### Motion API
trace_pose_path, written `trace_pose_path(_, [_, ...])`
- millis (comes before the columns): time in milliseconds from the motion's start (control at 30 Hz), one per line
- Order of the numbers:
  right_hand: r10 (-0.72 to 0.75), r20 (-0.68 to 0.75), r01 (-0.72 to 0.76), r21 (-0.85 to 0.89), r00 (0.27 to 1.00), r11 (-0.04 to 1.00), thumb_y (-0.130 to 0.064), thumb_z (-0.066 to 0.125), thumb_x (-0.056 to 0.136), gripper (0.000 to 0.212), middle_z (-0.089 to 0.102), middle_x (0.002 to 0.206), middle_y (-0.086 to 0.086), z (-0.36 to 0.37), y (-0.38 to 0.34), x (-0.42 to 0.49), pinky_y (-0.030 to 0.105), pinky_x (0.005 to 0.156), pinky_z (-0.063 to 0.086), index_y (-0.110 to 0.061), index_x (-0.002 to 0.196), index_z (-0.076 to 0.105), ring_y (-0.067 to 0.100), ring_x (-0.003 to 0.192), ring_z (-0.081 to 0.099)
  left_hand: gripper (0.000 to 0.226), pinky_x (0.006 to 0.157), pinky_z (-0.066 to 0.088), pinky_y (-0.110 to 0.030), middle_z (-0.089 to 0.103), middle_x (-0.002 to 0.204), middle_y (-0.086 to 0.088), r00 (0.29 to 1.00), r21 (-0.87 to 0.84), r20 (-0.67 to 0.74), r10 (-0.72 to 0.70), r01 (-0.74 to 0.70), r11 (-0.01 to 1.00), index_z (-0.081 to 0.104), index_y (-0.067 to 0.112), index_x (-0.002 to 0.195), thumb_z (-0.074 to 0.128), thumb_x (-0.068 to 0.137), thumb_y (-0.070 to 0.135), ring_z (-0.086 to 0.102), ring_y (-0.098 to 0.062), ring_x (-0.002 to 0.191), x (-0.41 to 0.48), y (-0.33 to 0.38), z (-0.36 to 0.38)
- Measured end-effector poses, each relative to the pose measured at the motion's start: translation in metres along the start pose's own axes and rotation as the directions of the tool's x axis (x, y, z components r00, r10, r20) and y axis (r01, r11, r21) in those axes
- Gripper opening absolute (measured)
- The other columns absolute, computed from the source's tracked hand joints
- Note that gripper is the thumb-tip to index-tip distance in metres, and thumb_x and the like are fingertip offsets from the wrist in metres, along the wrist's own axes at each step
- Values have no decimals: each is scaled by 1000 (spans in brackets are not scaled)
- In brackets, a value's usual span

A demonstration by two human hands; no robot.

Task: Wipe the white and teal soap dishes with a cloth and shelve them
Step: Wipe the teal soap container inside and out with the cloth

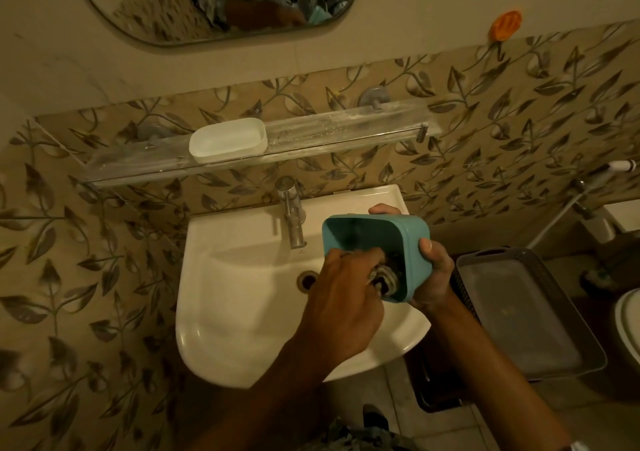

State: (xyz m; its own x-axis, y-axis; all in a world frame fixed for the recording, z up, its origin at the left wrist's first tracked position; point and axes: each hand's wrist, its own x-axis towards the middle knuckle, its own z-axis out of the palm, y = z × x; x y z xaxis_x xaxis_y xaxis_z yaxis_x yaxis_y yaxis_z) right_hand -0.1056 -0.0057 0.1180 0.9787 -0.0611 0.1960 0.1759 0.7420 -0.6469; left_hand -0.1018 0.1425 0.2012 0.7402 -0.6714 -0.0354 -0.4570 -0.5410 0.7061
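Over the glossy basin (pixel 242 270), our R hand (pixel 434 270) grips the smooth, round-cornered teal dish (pixel 412 239); L hand (pixel 343 301) clutches crumpled cloth (pixel 384 276) inside it.

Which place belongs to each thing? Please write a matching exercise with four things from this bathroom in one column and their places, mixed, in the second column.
Things
1. white soap dish
2. teal soap dish
3. cloth
4. grey basket

Places
A. held by the right hand above the sink
B. beside the sink, on its right
C. on the glass shelf
D. inside the teal soap dish, gripped by the left hand

Pairs: 1-C, 2-A, 3-D, 4-B
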Motion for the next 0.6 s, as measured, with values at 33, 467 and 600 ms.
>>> trace_pose_path(33, [3, 2, -3, 3, 1000, 1000, -44, 69, 73, 72, 59, 113, 17, 1, 1, 0, 37, 84, 53, -5, 129, 46, 27, 100, 59, 40, 100, 46, -35, 44, 130, -5, 1000, -95, 26, -17, 19, 995, 48, 24, 124, 45, 87, 11, 45, -18, 120, -1, 6, 0])
trace_pose_path(467, [-12, -40, 11, -44, 999, 999, -48, 78, 63, 83, 58, 109, 17, 9, -20, 8, 37, 79, 53, -4, 125, 43, 29, 98, 58, 51, 101, 39, -29, 44, 142, 2, 977, 478, 39, 210, -203, 855, 44, 26, 133, 56, 87, 8, 36, -15, 131, 18, -26, -14])
trace_pose_path(600, [-46, -65, 42, -52, 997, 998, -50, 77, 61, 83, 55, 109, 17, 16, -16, 13, 35, 80, 52, -4, 122, 46, 26, 97, 57, 48, 106, 39, -34, 45, 139, -2, 995, 250, -3, 100, -96, 963, 47, 20, 130, 54, 86, 4, 36, -18, 131, 15, -22, -8])
